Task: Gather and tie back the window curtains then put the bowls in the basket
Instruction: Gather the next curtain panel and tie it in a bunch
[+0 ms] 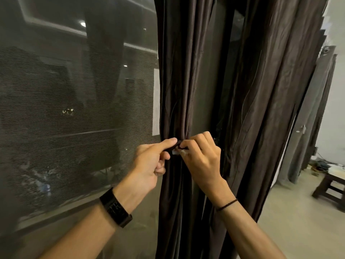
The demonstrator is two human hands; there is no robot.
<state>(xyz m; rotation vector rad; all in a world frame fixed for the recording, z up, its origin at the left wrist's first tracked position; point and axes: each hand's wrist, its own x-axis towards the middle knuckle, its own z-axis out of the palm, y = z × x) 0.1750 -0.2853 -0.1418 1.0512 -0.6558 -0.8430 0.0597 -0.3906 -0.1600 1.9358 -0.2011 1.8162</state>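
A dark brown curtain [179,81] hangs gathered into a narrow bunch beside the window. A dark tie-back band [178,143] wraps the bunch at waist height, with a small pale patch showing at its end. My left hand [151,163] pinches the band's left end between thumb and forefinger. Touching it from the right, my right hand [201,156] grips the band's other end. More loose folds of the same brown curtain [261,109] hang to the right. No bowls or basket are in view.
A mesh-screened window [74,109] fills the left side, dark outside. A second grey curtain [313,118] hangs at the far right. A low dark wooden table [332,189] stands on the pale floor [291,212] at the right, with cables beyond it.
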